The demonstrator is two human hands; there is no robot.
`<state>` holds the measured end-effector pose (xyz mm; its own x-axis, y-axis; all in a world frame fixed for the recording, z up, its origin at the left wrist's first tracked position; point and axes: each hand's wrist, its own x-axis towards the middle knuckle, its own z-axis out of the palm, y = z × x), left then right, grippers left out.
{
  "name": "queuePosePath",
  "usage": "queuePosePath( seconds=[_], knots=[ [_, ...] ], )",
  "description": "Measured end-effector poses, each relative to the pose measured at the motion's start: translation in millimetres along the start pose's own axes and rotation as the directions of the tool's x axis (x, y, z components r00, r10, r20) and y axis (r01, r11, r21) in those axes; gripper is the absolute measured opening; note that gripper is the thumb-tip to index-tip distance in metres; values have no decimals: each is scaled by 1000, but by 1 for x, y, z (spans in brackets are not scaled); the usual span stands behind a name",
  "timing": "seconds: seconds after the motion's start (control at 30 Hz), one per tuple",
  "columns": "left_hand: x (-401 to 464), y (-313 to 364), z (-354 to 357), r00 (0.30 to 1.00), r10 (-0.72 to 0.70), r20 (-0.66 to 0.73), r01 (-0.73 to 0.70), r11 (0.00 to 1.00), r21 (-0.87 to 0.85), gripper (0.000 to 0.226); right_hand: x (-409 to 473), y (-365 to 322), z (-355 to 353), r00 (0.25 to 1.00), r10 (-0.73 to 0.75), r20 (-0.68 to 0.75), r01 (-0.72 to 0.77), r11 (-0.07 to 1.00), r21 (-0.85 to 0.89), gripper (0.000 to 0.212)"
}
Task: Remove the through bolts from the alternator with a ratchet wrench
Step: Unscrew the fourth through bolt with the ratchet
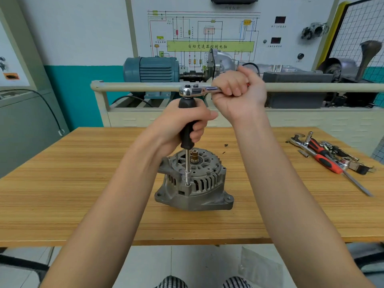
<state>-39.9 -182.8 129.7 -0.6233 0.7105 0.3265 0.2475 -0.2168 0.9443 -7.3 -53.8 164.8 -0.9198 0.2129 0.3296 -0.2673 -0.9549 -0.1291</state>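
The left hand (182, 119) grips the black extension handle (187, 121) upright, while the right hand (236, 90) clasps the ratchet wrench (197, 90). Keep it plumb so the socket (187, 179), seemingly seated on a through bolt in the alternator (195, 183), doesn't slip.

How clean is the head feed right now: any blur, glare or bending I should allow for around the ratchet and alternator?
Head view: lighting is even and soft, with faint shadows under the alternator; a bright glint sits on the ratchet wrench head; wide-angle bending curves the table edges and stretches the forearms; the tool pile at the right edge is slightly smeared; the centre stays sharp.
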Motion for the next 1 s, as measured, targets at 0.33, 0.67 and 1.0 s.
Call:
queuePosePath(
  seconds=[0.33, 0.67, 1.0],
  knots=[
    [8, -9, 21, 875, 25, -483, -34, 999, -11, 40, -23, 12, 5, 947, -293, 129, 308, 943, -125, 50],
    [5, -8, 8, 983, 75, -168, -71, 997, 28, 36, -43, 11, 10, 887, -379, 265, 445, 854, -269, 54],
    [6, -10, -1, 997, 12, 81, 1, 987, -161, 52, -2, 2, 7, 998, -57, 6, 57, 996, -69, 52]
  ],
)
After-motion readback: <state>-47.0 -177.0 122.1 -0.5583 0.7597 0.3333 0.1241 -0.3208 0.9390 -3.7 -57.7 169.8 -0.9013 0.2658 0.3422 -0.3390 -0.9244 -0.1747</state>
